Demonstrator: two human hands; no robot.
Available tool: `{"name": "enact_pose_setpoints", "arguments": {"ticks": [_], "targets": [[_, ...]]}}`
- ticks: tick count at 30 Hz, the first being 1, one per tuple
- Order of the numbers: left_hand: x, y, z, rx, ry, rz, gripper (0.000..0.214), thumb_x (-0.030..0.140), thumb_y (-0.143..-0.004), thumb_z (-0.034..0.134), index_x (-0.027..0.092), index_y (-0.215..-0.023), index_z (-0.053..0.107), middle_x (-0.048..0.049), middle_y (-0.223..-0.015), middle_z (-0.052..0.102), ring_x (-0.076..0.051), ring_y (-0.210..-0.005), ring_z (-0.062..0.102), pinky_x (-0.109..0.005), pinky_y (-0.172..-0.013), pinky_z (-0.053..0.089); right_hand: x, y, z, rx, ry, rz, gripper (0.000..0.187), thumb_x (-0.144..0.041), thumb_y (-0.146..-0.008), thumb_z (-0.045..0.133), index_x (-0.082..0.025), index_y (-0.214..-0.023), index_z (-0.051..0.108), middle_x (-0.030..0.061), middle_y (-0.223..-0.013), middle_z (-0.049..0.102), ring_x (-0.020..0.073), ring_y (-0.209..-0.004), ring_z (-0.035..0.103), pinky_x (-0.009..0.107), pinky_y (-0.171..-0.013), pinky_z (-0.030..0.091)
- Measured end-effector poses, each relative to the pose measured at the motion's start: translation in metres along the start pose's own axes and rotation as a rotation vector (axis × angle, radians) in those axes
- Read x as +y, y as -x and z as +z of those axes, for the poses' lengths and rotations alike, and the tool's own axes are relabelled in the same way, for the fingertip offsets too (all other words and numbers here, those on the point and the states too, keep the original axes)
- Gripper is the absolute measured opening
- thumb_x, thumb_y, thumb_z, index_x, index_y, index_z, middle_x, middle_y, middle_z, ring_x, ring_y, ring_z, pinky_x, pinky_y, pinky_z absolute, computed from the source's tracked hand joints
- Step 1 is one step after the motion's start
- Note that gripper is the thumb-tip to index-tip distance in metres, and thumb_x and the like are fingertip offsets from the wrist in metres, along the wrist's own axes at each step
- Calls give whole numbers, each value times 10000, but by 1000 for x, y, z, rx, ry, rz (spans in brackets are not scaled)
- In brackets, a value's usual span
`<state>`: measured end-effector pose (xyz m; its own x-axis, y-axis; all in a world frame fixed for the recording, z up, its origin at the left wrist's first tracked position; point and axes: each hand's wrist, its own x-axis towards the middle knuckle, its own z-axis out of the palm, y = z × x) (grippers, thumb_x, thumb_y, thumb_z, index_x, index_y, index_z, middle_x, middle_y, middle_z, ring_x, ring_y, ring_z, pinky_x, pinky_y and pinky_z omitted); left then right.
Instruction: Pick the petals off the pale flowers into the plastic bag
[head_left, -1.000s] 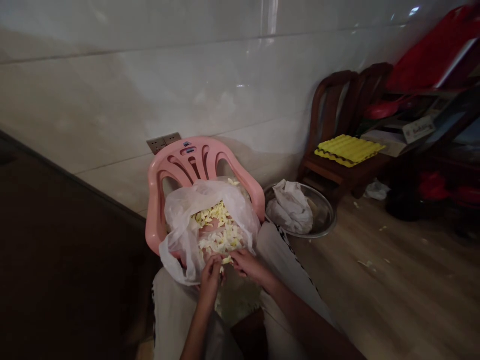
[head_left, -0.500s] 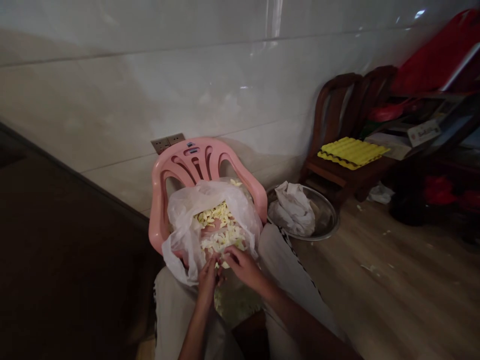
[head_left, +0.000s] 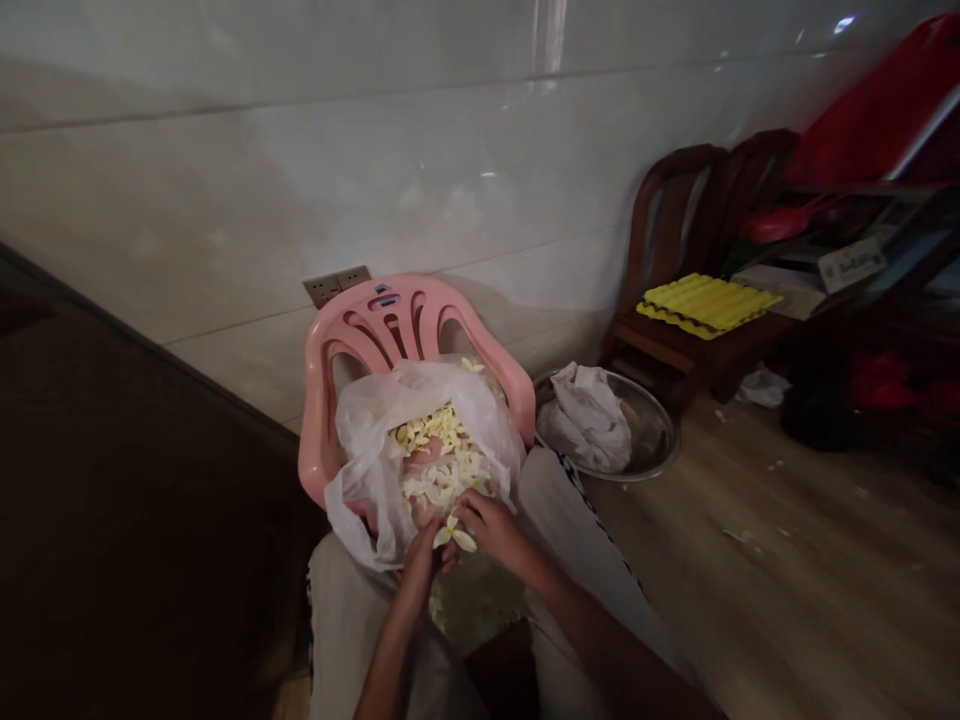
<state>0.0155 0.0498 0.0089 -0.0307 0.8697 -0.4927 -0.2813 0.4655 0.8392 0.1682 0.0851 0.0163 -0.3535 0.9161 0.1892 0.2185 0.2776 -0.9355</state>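
Observation:
A pale yellow-white flower (head_left: 454, 537) with spread petals sits at the fingers of my left hand (head_left: 421, 548), which is closed on it. Close by on the right, my right hand (head_left: 491, 528) has its fingers pinched together; what lies between them is too small to make out. Just beyond both hands, many more such flowers (head_left: 442, 482) lie loose in an opened white plastic bag (head_left: 367, 470). That bag rests on the seat of a pink plastic chair (head_left: 319, 400) facing me.
To the right of the chair, a metal basin (head_left: 664, 455) on the floor holds a crumpled whitish bag (head_left: 585, 420). A wooden chair (head_left: 652, 230) carries a yellow egg tray (head_left: 705, 303). Behind the pink chair, a tiled wall (head_left: 360, 180) has sockets (head_left: 336, 285).
An open flower now shows between my hands, at the left fingers. My right hand has shifted slightly right. The bag and the chair stay where they were.

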Motion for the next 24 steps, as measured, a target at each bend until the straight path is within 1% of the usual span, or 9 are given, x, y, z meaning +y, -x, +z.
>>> {"name": "enact_pose_setpoints", "arguments": {"ticks": [2, 4, 8, 11, 13, 15, 18, 21, 24], "targets": [[3, 3, 0, -11, -44, 27, 633, 691, -533, 814, 162, -869, 717, 44, -533, 565, -104, -464, 486, -248, -525, 478, 0, -1, -2, 2, 19, -13, 179, -244, -968, 533, -199, -808, 597, -18, -745, 634, 133, -711, 568, 218, -648, 358], [6, 8, -1, -12, -121, 93, 604, 661, -542, 832, 166, -872, 731, 8, -675, 641, -125, -575, 546, -252, -579, 494, -1, -1, -3, 4, 71, -30, 219, -241, -964, 537, -195, -755, 583, -15, -722, 623, 130, -694, 549, 224, -638, 341], [6, 13, -6, -83, -331, 297, 530, 681, -728, 702, 161, -828, 721, 15, -661, 588, -128, -608, 505, -235, -586, 424, -1, -2, -5, -30, 143, -42, 341, -282, -971, 524, -184, -645, 533, -15, -645, 580, 121, -640, 498, 241, -608, 301], [4, 13, -10, -110, -458, 387, 509, 670, -800, 636, 165, -807, 694, 19, -671, 564, -134, -645, 485, -230, -609, 384, 3, -2, -5, -82, 99, 8, 396, -333, -968, 508, -179, -603, 502, -29, -582, 519, 111, -605, 458, 238, -571, 275], [3, 14, -11, -147, -526, 406, 485, 647, -843, 598, 170, -801, 673, 20, -675, 555, -140, -658, 481, -231, -623, 377, 6, -3, -6, -122, 24, 94, 433, -387, -961, 502, -181, -581, 484, -40, -540, 465, 102, -562, 417, 230, -532, 259], [3, 16, -11, -198, -584, 423, 444, 601, -891, 559, 177, -801, 658, 16, -687, 566, -149, -674, 498, -236, -640, 387, 6, -2, -7, -181, -85, 241, 476, -467, -947, 505, -189, -562, 468, -54, -487, 405, 91, -493, 364, 225, -478, 238], [3, 21, -9, -254, -667, 482, 380, 519, -946, 516, 187, -854, 674, -14, -784, 649, -182, -766, 579, -258, -718, 442, 0, 0, -10, -281, -273, 449, 497, -560, -910, 542, -202, -572, 469, -77, -428, 346, 76, -407, 293, 218, -409, 208], [1, 23, -9, -241, -766, 599, 323, 431, -980, 491, 195, -954, 710, -62, -951, 730, -222, -906, 656, -304, -836, 494, -8, 2, -12, -316, -414, 537, 447, -553, -870, 612, -201, -619, 498, -83, -445, 369, 65, -394, 265, 206, -378, 183], [-3, 21, -14, -187, -895, 802, 273, 329, -981, 494, 211, -1062, 727, -96, -1059, 757, -242, -978, 698, -349, -889, 533, -11, 2, -11, -299, -433, 620, 403, -515, -839, 667, -196, -639, 523, -78, -470, 392, 63, -405, 266, 204, -372, 162]]}}
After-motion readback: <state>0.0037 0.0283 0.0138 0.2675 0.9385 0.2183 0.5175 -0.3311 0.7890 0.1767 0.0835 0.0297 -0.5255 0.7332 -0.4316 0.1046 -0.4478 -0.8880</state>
